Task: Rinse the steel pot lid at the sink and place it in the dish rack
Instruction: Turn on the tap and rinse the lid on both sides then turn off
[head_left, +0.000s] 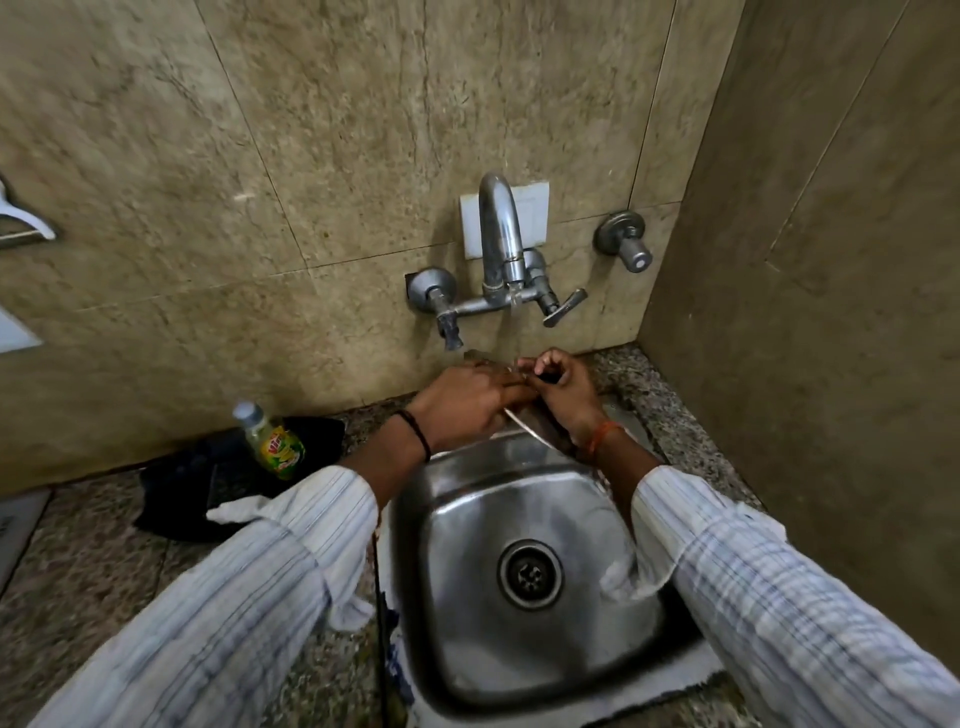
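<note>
The steel pot lid (530, 423) is held tilted under the running tap (501, 244), over the far end of the steel sink (467, 597). Mostly its thin bright rim shows; the hands hide much of it. My left hand (467, 402) lies across the lid's left side and grips it. My right hand (563, 387) is closed on the lid's top, fingers pinched around a dark part, maybe its knob. Water falls from the spout onto the lid between both hands. No dish rack is in view.
A green dish soap bottle (272, 441) stands on a black tray (218, 478) left of the sink, a white cloth (236, 512) beside it. A stone wall (810, 312) closes the right side. A wall valve (626, 244) sits right of the tap.
</note>
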